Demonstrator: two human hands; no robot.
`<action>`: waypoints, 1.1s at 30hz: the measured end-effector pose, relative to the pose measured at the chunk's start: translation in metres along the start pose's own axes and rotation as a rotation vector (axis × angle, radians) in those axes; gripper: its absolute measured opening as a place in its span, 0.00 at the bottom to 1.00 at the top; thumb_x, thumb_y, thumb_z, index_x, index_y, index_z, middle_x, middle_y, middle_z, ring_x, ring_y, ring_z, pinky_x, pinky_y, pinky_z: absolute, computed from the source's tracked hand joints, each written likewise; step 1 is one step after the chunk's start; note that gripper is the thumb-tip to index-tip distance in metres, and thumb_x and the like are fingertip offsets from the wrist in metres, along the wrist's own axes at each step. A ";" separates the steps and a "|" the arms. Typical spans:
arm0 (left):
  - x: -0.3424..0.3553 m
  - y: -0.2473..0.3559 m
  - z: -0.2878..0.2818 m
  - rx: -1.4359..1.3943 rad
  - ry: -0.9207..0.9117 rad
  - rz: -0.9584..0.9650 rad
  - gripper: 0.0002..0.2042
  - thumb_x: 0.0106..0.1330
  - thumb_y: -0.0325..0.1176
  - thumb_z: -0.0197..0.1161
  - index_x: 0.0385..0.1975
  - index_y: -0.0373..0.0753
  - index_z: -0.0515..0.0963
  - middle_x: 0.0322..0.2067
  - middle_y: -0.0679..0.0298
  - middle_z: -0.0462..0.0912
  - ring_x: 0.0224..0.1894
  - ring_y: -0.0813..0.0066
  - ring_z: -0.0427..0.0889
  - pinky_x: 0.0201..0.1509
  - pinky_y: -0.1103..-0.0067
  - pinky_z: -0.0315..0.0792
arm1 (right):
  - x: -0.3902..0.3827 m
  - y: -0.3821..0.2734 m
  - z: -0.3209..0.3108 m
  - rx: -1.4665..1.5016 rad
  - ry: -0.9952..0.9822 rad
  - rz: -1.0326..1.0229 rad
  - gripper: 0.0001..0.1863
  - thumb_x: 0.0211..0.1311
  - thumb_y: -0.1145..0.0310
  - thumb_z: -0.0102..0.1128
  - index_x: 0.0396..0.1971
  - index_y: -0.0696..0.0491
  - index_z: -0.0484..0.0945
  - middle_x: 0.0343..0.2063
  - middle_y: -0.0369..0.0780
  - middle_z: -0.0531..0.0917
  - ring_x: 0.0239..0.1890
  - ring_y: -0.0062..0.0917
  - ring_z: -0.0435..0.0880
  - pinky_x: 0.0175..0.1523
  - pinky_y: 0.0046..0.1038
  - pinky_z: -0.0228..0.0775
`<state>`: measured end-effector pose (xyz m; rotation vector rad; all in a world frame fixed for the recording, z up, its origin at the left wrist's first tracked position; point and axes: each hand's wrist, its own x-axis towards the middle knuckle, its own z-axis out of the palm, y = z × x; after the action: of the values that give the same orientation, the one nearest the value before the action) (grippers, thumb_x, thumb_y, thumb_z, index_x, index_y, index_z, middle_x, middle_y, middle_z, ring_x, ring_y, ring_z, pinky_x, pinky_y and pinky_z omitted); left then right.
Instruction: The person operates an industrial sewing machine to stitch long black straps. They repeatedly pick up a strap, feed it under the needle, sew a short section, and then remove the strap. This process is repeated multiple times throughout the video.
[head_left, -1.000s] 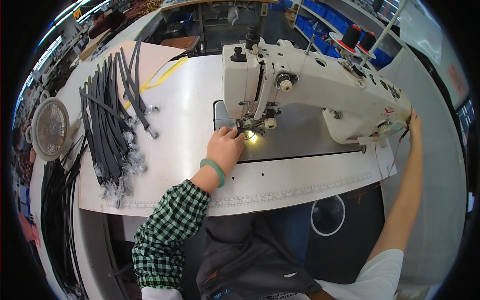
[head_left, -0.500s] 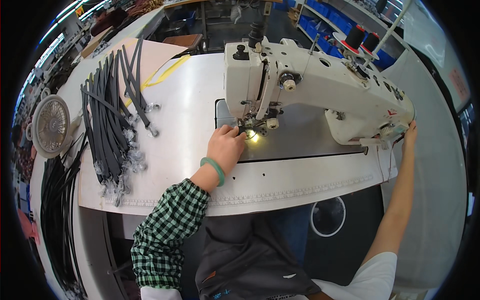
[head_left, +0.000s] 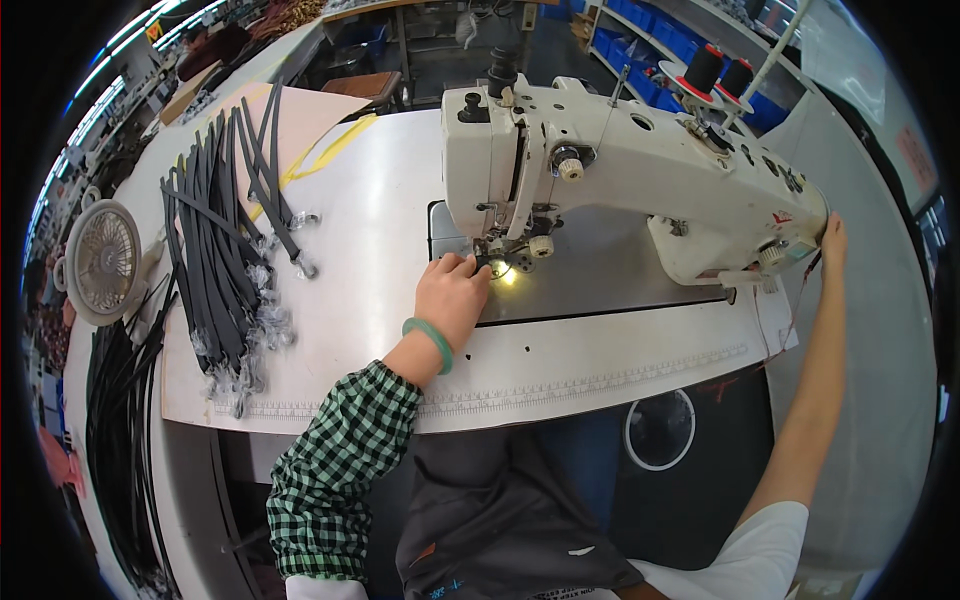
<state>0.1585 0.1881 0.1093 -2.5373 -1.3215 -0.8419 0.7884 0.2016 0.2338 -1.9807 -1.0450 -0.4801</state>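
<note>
A white sewing machine (head_left: 620, 150) stands in front of me with its lamp lit at the needle. My left hand (head_left: 452, 295), with a green bangle at the wrist, is closed at the presser foot. Its fingertips pinch a small black piece, apparently a strap end (head_left: 482, 263), mostly hidden by the fingers and the foot. At the machine's far right end, my right hand (head_left: 834, 240) grips the handwheel (head_left: 822, 222); its fingers are partly hidden behind the wheel. Several black straps (head_left: 215, 240) with clear-wrapped ends lie in a pile left of the machine.
A small round fan (head_left: 103, 262) stands at the left, above more long black strips (head_left: 120, 420). A printed ruler (head_left: 590, 388) runs along the table's front edge. Two dark thread cones (head_left: 705, 70) stand behind the machine. Reddish threads (head_left: 775, 340) hang at its right end.
My right hand has shifted slightly up on the handwheel. The reddish threads below it now hang out past the table's edge. My left hand stays at the presser foot.
</note>
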 end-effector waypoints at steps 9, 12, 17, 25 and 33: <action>0.001 -0.002 0.004 -0.026 -0.009 0.003 0.08 0.48 0.27 0.59 0.30 0.40 0.78 0.33 0.66 0.78 0.37 0.71 0.74 0.41 0.76 0.69 | -0.030 0.036 0.018 0.461 -0.072 0.182 0.24 0.63 0.49 0.39 0.39 0.58 0.69 0.34 0.41 0.75 0.36 0.23 0.74 0.39 0.24 0.66; -0.001 -0.004 0.002 0.022 -0.009 -0.021 0.07 0.48 0.27 0.59 0.29 0.40 0.78 0.31 0.66 0.78 0.36 0.71 0.74 0.39 0.77 0.69 | -0.044 0.028 0.031 0.547 -0.035 0.221 0.25 0.63 0.48 0.38 0.39 0.58 0.69 0.34 0.41 0.75 0.36 0.23 0.73 0.40 0.24 0.66; 0.000 -0.001 -0.001 0.064 -0.019 -0.025 0.07 0.48 0.28 0.59 0.28 0.42 0.78 0.26 0.69 0.77 0.33 0.73 0.73 0.36 0.78 0.71 | -0.034 0.015 0.014 0.394 -0.063 0.175 0.26 0.63 0.48 0.36 0.40 0.58 0.69 0.35 0.41 0.75 0.37 0.24 0.73 0.42 0.25 0.65; -0.001 -0.005 -0.003 0.084 -0.036 -0.050 0.07 0.48 0.28 0.59 0.29 0.42 0.78 0.26 0.69 0.77 0.33 0.73 0.73 0.37 0.79 0.71 | -0.028 0.001 0.009 0.486 -0.326 0.290 0.25 0.64 0.49 0.37 0.41 0.58 0.69 0.36 0.39 0.75 0.37 0.21 0.73 0.40 0.23 0.64; 0.000 -0.004 0.002 0.061 -0.050 -0.048 0.08 0.48 0.27 0.59 0.29 0.41 0.78 0.28 0.67 0.78 0.34 0.71 0.73 0.39 0.78 0.71 | -0.053 0.027 0.035 0.578 -0.026 0.240 0.27 0.64 0.49 0.36 0.45 0.60 0.68 0.41 0.41 0.74 0.42 0.25 0.72 0.48 0.24 0.62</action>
<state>0.1561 0.1915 0.1077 -2.5052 -1.4058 -0.7390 0.7783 0.1948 0.1656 -1.5629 -0.8277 -0.0108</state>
